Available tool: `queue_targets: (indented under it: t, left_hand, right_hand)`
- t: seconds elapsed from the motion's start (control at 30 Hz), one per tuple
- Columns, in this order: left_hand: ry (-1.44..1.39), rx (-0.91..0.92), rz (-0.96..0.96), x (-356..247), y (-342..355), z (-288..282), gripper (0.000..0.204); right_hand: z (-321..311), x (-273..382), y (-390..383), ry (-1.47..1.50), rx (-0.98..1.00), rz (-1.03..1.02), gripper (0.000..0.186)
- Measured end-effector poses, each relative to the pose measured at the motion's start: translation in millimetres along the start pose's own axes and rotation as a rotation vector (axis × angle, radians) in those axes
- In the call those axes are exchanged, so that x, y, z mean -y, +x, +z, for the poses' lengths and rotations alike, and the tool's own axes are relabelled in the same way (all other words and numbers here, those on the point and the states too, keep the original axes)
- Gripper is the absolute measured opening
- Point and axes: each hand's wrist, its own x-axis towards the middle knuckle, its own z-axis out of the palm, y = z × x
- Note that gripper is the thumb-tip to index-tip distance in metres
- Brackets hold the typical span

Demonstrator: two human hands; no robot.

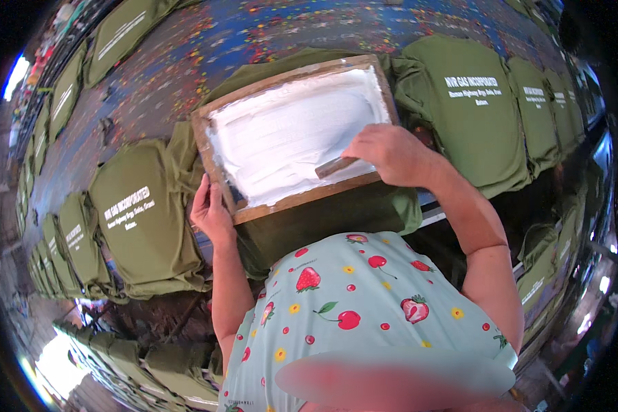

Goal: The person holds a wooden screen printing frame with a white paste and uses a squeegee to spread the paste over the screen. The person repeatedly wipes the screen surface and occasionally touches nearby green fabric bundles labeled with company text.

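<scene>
A wooden-framed screen (213, 137) with thick white ink (275, 123) spread over it lies on an olive green shirt (323, 213) in front of me. My left hand (211, 213) grips the frame's left side near the lower corner, fingers along the wood. In my right hand (391, 154) is a squeegee (333, 167), held tilted over the lower right of the inked screen; its edge meets the ink.
Olive shirts with white printing lie in rows along the paint-speckled blue table (151, 75), on the left (137, 226) and right (470, 137). More shirts (178, 371) lie on another rack at the lower left.
</scene>
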Motion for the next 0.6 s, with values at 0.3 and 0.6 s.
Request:
queue_targets:
  t: [0.3,0.6]
  left_hand:
    - [-0.036,0.006,-0.010,7.1,0.8,-1.0,0.035]
    - [0.032,-0.003,0.039,5.8,-1.6,1.6,0.031]
  right_hand:
    - [40.3,3.4,159.9,-0.042,-0.060,-0.065,0.045]
    - [76.6,36.9,152.9,-0.130,-0.084,-0.061,0.043]
